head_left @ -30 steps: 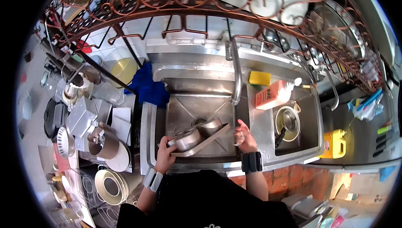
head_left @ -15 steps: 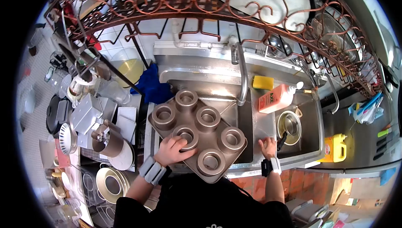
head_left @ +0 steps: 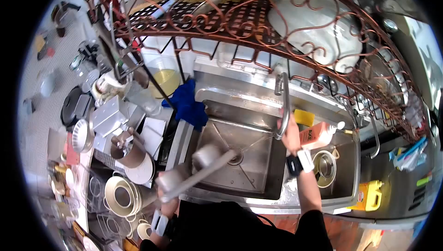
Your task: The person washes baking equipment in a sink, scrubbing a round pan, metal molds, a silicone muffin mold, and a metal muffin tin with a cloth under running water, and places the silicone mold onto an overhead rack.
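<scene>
A metallic brown muffin pan (head_left: 200,176) is turned up on its edge, smeared by motion, over the left part of the sink basin (head_left: 217,135). My left hand (head_left: 170,206) grips its lower left end, with the fingers partly hidden by the pan. My right hand (head_left: 290,135) is raised at the faucet spout (head_left: 285,108), which hides part of its fingers. Whether it grips the spout cannot be made out. Close to that hand are a yellow sponge (head_left: 304,117) and a pink soap bottle (head_left: 317,135) with a white pump.
A small second basin on the right holds a round metal bowl (head_left: 326,168). A blue cloth (head_left: 187,106) hangs at the sink's left corner. Stacked dishes (head_left: 122,195) crowd the left side. A copper-coloured rack (head_left: 207,39) spans above. A yellow jug (head_left: 369,195) stands far right.
My left hand has tipped the muffin pan from lying flat across the basin to standing on edge, lower left. My right hand has moved from the sink's front edge up to the faucet spout.
</scene>
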`<state>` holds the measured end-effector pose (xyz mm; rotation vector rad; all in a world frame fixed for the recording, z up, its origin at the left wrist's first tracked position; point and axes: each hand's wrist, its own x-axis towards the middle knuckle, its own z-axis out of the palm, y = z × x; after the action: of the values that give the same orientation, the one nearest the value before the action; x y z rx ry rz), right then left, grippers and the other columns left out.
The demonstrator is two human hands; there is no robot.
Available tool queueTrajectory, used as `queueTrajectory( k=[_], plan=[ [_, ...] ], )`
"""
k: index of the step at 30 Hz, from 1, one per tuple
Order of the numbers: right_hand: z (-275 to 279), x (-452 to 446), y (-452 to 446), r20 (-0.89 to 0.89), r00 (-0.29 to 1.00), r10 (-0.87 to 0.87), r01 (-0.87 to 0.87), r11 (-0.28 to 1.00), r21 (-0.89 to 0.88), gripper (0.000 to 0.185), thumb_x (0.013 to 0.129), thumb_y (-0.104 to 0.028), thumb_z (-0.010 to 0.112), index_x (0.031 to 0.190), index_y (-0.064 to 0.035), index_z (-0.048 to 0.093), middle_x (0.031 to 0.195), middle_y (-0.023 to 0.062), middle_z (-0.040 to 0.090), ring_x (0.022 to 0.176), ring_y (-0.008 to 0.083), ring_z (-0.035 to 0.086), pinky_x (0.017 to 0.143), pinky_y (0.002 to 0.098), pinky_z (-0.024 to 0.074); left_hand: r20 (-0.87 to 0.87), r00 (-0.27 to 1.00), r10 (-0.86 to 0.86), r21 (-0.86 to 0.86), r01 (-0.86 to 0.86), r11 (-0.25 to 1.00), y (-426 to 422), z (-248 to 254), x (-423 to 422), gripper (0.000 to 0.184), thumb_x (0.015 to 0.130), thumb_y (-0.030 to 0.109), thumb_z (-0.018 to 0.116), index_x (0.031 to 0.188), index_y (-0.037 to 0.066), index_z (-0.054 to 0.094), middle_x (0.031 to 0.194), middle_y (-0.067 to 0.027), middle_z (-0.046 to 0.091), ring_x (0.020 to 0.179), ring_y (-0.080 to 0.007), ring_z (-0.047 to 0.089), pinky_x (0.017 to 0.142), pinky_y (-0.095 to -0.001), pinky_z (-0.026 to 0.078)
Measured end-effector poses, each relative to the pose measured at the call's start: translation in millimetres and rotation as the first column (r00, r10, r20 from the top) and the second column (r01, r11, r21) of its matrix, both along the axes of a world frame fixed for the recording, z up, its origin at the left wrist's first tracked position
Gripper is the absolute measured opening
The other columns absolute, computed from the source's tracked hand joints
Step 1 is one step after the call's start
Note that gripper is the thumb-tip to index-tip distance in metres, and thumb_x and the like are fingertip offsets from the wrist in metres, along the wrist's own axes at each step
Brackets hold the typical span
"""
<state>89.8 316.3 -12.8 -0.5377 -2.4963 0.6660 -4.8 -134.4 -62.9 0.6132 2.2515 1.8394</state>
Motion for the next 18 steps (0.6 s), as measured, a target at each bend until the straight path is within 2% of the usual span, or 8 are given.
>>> queueTrajectory(
  k=[1,2,3,7,11,13,17,18],
  plan=[
    [-4.6,-22.9,15.6,-0.103,0.992,0.067,-0.070,0.997,-0.033,0.049,0.078,-0.005,0.053,0.124,-0.0023,0.038,0.113,0.0195,0.048,0.093,0.0293,0.055,0.078,0.0338,0.0455,0.096,0.991,0.099,-0.033,-0.096,0.995,-10.4,6.1,9.0,0.019,0.079,0.008,0.058,0.096,-0.002,0.059,0.098,-0.0102,0.060,0.089,-0.0180,0.056,0.075,-0.0311,0.045],
    [18.8,-43.3,9.3,-0.237,0.971,0.035,-0.128,0.911,-0.391,0.050,0.080,-0.009,0.051,0.127,-0.0024,0.035,0.097,0.0150,0.054,0.077,0.0221,0.058,0.067,0.0317,0.0458,0.140,0.975,0.172,-0.036,-0.169,0.985,-16.8,13.0,15.6,0.019,0.079,0.006,0.059,0.095,-0.002,0.060,0.095,-0.0100,0.061,0.087,-0.0177,0.058,0.075,-0.0312,0.046],
    [-6.6,-65.7,34.4,-0.443,0.888,0.122,-0.188,0.976,-0.107,0.039,0.086,-0.011,0.052,0.123,-0.0046,0.044,0.075,0.0035,0.055,0.067,0.0106,0.053,0.058,0.0246,0.0420,0.181,0.951,0.250,-0.044,-0.246,0.968,-23.0,18.8,21.1,0.018,0.078,0.005,0.059,0.094,-0.002,0.061,0.091,-0.0098,0.063,0.085,-0.0174,0.059,0.074,-0.0313,0.046],
    [-4.7,-94.9,57.0,-0.261,0.959,-0.107,0.050,0.975,-0.219,0.029,0.089,-0.019,0.051,0.116,-0.0080,0.055,0.064,0.0007,0.052,0.058,0.0067,0.047,0.051,0.0229,0.0384,0.261,0.891,0.370,0.092,-0.405,0.910,-30.1,32.6,42.7,0.023,0.077,0.003,0.058,0.099,-0.003,0.058,0.095,-0.0094,0.061,0.088,-0.0171,0.057,0.076,-0.0298,0.045],
    [-4.2,-87.8,52.5,-0.232,0.966,-0.113,0.071,0.981,-0.179,0.037,0.092,-0.023,0.047,0.128,-0.0134,0.046,0.061,-0.0005,0.051,0.050,0.0053,0.043,0.048,0.0227,0.0381,0.177,0.889,0.421,0.100,-0.442,0.891,-30.4,19.0,58.9,0.028,0.074,0.001,0.058,0.102,-0.002,0.055,0.099,-0.0074,0.058,0.090,-0.0162,0.055,0.079,-0.0286,0.044],
    [-18.8,-88.0,56.7,-0.269,0.961,-0.068,-0.066,0.885,-0.461,0.040,0.091,-0.029,0.043,0.126,-0.0106,0.047,0.067,0.0039,0.056,0.054,0.0084,0.051,0.050,0.0252,0.0405,-0.012,0.942,0.337,-0.022,-0.337,0.941,-33.2,11.2,59.1,0.036,0.073,-0.001,0.057,0.108,-0.002,0.050,0.100,-0.0074,0.057,0.091,-0.0158,0.055,0.079,-0.0278,0.044],
    [-4.7,-50.5,23.9,-0.389,0.915,-0.105,-0.249,0.611,-0.752,0.039,0.090,-0.023,0.047,0.124,-0.0021,0.047,0.076,0.0043,0.059,0.058,0.0072,0.049,0.052,0.0189,0.0356,0.280,0.855,0.437,0.129,-0.485,0.865,6.2,58.3,61.5,0.039,0.066,-0.007,0.052,0.105,-0.005,0.052,0.100,-0.0084,0.058,0.095,-0.0170,0.054,0.079,-0.0274,0.044],
    [-20.0,-30.8,23.2,-0.308,0.949,-0.072,-0.178,0.684,-0.708,0.037,0.091,-0.025,0.048,0.119,-0.0018,0.050,0.078,0.0040,0.059,0.060,0.0079,0.051,0.054,0.0198,0.0384,0.321,0.885,0.338,0.164,-0.403,0.900,6.0,58.0,56.3,0.040,0.063,-0.010,0.048,0.102,-0.005,0.053,0.099,-0.0083,0.058,0.096,-0.0177,0.054,0.079,-0.0279,0.044]
  ],
)
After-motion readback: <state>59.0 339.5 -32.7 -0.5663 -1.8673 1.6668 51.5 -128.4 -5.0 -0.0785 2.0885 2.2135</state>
